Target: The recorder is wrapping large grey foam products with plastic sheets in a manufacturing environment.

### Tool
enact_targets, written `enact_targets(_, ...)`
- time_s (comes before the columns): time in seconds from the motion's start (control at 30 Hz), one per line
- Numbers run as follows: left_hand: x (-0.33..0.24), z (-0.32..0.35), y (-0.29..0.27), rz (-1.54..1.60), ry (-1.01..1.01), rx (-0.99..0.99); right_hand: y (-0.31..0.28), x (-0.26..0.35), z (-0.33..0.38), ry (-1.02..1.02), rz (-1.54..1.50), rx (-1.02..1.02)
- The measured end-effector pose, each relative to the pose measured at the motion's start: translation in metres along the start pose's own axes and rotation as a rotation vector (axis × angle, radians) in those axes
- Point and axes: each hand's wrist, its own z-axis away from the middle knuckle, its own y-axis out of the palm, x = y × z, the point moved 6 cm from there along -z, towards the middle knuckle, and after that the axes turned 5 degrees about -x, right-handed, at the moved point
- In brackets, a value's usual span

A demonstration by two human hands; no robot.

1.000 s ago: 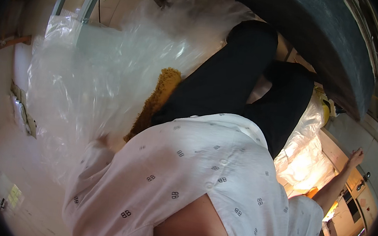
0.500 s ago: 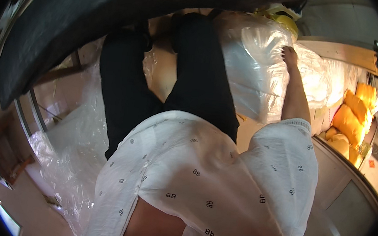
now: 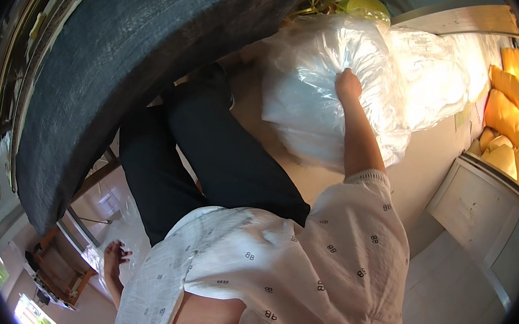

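Bag point(image 3: 315, 99): a large clear plastic bag stuffed with white material lies on the pale floor point(image 3: 422, 159), ahead of the person's legs point(image 3: 210, 157) in dark trousers. It leans against more filled clear bags point(image 3: 449, 74) behind it, so the stack appears to hold it in place.

Right hand point(image 3: 347, 83): the arm reaches forward and the hand is pressed onto the upper face of the bag. The fingers curl into the film and bunch it, which reads as a grip on loose plastic, probably because the bulky shape offers no handle. The fingertips sink into the folds and cannot be seen singly.

Left hand point(image 3: 114, 254): it hangs low by the hip, fingers spread and loose, holding nothing. Crumpled clear film point(image 3: 118, 236) lies just beside it; contact cannot be confirmed.

Surroundings: a broad dark curved surface point(image 3: 125, 68) arches over the left side; what it is cannot be made out. Yellow cushions point(image 3: 509, 98) are stacked at the far right above a white cabinet point(image 3: 485, 215). A yellow-green object point(image 3: 365, 6) shows behind the bag, mostly hidden. The white patterned shirt point(image 3: 299, 272) blocks the lower middle, and the fisheye rim cuts off every edge.
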Motion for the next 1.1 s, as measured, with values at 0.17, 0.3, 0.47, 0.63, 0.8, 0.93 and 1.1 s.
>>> enact_targets(0.17, -0.191, 0.055, 0.089, -0.141, 0.309, 0.479, -0.018, -0.043, 0.027, 0.108, -0.962, 0.074)
enact_targets(0.3, -0.308, 0.107, 0.165, -0.241, 0.687, 0.909, -0.082, -0.063, 0.056, 0.179, -1.659, -0.282)
enact_targets(0.47, -0.405, 0.184, 0.300, -0.123, 1.118, 0.952, -0.162, 0.035, 0.127, -0.289, -1.279, -0.284)
enact_targets(0.63, -0.412, 0.254, 0.365, 0.248, 1.403, 1.051, -0.238, 0.151, 0.210, -0.648, -1.615, 0.110)
enact_targets(0.8, -0.384, 0.253, 0.318, -0.186, 1.485, 1.083, -0.363, 0.200, 0.208, -0.977, -1.852, -0.143)
enact_targets(0.93, -0.389, 0.246, 0.215, 0.050, 1.631, 0.849, -0.449, 0.283, 0.201, -1.421, -1.760, -0.225)
enact_targets(1.1, -0.335, 0.036, -0.086, 0.713, 1.244, 0.431, -0.417, 0.361, 0.209, -1.493, -0.991, -0.850)
